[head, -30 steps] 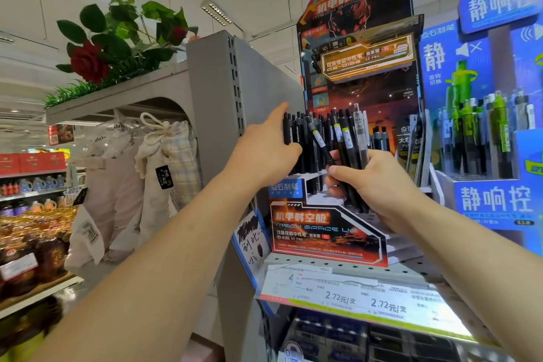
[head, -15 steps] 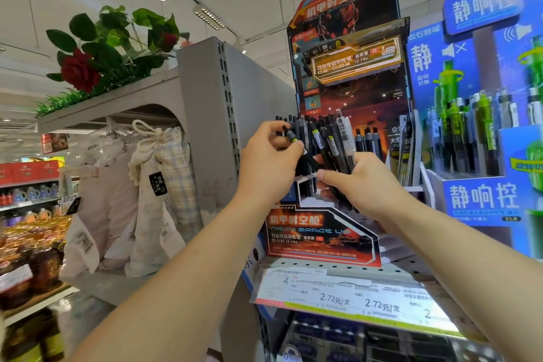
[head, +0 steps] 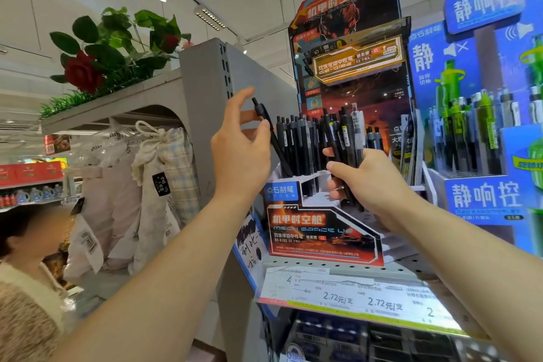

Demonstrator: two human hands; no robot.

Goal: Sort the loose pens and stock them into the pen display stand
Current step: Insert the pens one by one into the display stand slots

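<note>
One black pen (head: 269, 132) pinched in left grip (head: 241, 153)

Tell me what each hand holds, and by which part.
The left hand pinches one black pen on its upper barrel, below the clicker. The right hand grips a bundle of black pens around their lower halves.

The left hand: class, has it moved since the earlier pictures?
Yes. The left hand has drawn up and left, away from the pen display stand, pinching a single black pen.
</note>
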